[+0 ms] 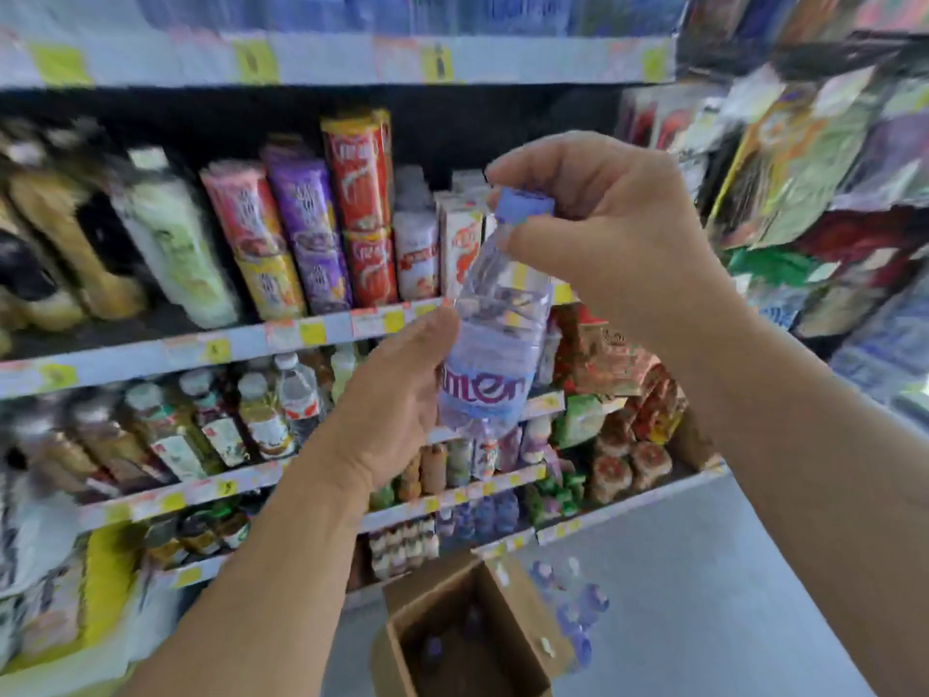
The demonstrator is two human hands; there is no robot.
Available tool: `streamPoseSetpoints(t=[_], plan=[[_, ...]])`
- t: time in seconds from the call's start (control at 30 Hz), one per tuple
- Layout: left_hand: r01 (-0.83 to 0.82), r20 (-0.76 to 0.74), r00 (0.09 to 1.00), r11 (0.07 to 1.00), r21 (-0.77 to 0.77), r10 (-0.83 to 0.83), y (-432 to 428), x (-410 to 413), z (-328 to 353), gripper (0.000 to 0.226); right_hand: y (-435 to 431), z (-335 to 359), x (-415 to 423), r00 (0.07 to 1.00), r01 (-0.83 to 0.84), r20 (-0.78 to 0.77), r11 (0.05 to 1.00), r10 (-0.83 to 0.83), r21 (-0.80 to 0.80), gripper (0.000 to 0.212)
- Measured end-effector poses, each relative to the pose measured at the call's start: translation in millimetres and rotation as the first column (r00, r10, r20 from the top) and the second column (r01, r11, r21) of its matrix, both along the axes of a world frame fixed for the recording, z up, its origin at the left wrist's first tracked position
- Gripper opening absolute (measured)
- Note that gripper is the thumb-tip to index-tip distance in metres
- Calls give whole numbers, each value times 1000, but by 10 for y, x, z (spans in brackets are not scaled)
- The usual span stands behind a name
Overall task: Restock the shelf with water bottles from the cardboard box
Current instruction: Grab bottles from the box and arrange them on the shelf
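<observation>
Stocked shelves (281, 339) are standing just beyond your left hand (397, 399), which is gripping the near-upright water bottle (495, 344) low; your right hand (603, 233) is pinching its cap (523, 203) above.

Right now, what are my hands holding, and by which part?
A water bottle: left hand grips its labelled body, right hand pinches its blue cap.

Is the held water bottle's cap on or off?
On. The blue cap sits on the neck of the water bottle, pinched by the right hand; the left hand grips the body.
</observation>
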State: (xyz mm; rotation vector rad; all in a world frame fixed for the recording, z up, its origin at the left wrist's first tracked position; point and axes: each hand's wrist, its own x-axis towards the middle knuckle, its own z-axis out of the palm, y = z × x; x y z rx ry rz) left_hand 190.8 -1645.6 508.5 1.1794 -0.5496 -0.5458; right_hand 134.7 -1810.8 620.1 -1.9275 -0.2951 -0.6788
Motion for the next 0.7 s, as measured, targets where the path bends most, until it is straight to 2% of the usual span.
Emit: streamPoseSetpoints(t=[0.13, 0.23, 0.33, 0.4, 0.5, 0.6, 0.7], plan=[[80, 109, 991, 995, -65, -72, -25, 33, 675, 53, -34, 591, 58, 998, 4, 54, 996, -9, 88, 31], [56, 152, 988, 992, -110, -39, -70, 79, 1005, 53, -81, 741, 70, 996, 39, 73, 989, -50, 144, 38], [-51, 116, 991, 990, -131, 66, -170, 168, 1247, 87, -172, 606, 47, 997, 76, 14, 989, -79, 128, 45], [-123, 110, 984, 982, -143, 139, -275, 234, 1383, 98, -238, 495, 56, 999, -4, -49, 993, 10, 114, 39], [-172, 92, 978, 971, -164, 188, -491, 346, 1532, 78, -375, 461, 174, 990, -84, -113, 996, 86, 22, 47], [-178, 84, 977, 964, -196, 197, -795, 487, 1621, 54, -589, 550, 384, 990, -49, -132, 999, 47, -11, 60], [-180, 121, 971, 963, -201, 207, -1169, 622, 1803, 36, -873, 686, 649, 995, 18, -101, 999, -21, -31, 64]])
